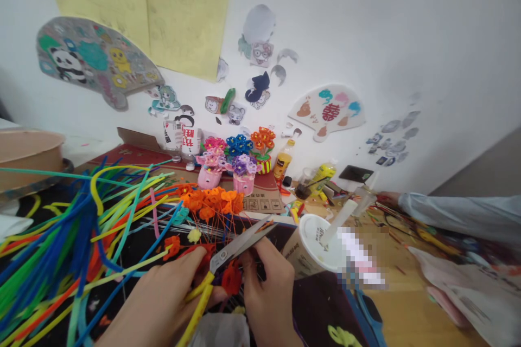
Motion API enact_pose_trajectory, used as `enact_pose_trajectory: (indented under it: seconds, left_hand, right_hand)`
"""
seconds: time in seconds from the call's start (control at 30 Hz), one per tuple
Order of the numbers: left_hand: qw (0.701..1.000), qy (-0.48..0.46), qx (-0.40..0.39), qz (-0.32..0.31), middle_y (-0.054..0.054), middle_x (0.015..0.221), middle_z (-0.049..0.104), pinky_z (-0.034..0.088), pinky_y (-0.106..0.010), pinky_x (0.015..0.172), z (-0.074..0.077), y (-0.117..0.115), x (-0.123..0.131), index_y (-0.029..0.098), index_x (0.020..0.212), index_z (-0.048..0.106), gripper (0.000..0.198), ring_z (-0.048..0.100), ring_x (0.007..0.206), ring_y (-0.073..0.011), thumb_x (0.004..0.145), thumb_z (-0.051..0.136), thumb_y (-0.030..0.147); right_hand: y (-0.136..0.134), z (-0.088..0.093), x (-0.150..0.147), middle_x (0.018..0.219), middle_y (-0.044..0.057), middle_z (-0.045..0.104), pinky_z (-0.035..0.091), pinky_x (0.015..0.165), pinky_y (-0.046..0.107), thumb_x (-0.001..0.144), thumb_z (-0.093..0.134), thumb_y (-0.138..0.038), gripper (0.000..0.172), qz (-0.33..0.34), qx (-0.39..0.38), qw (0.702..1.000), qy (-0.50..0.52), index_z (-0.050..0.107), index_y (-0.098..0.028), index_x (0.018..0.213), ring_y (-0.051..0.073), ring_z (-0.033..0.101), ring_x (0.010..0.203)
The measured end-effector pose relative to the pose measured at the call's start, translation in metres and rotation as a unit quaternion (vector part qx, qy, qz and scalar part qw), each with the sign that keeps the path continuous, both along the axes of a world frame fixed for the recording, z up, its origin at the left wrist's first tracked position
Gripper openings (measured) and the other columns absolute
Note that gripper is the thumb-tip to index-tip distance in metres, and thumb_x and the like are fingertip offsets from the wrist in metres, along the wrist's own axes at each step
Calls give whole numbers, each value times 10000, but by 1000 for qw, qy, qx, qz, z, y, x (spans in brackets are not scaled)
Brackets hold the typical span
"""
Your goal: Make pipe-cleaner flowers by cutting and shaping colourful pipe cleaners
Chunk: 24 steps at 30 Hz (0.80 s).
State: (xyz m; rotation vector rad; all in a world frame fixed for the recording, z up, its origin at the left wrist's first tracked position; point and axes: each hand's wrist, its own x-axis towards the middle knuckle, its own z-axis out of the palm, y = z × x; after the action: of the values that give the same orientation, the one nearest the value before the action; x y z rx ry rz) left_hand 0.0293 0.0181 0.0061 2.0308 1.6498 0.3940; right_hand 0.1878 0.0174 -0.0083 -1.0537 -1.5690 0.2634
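Observation:
My left hand [163,295] is closed around the yellow handles of a pair of scissors [232,249], whose steel blades point up and right. My right hand [271,293] pinches an orange-red pipe-cleaner flower [232,277] just below the blades. Behind the hands stands a bunch of finished orange flowers [211,200] on thin wire stems. A heap of long coloured pipe cleaners [69,233] lies to the left.
Small pots of pink, purple, blue and orange flowers [238,160] stand by the wall beside bottles [283,161]. A white lidded cup with a straw [321,236] sits right of my hands. Another person's sleeved arm [456,214] reaches in from the right. Stickers cover the wall.

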Motion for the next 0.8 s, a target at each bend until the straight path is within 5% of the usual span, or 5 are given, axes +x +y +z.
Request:
enact_pose_trajectory:
  seconds: [0.2,0.53,0.8]
  left_hand:
    - [999,17,-24,-20,-71,884,764,513,-327,686,0,1,0,224,878,616,180,725,797,-273,797,491,324]
    - [999,-12,34,-13,13,716,744,485,-227,560,-19,3,-6,261,799,623,156,708,624,-185,808,540,392]
    - [1000,2,21,-15,-38,793,770,523,-264,614,-8,1,-7,242,850,638,169,732,699,-223,789,490,293]
  right_hand:
    - [2,1,0,735,0,695,477,604,149,871,485,-41,243,-12,22,1000,-15,666,-195,823,119,646,643]
    - [2,1,1,704,8,678,470,570,172,867,495,-61,217,-26,23,999,-32,650,-191,789,133,643,612]
    - [0,-2,0,646,1,686,472,545,176,850,561,-102,161,-47,17,999,-21,665,-178,754,133,645,560]
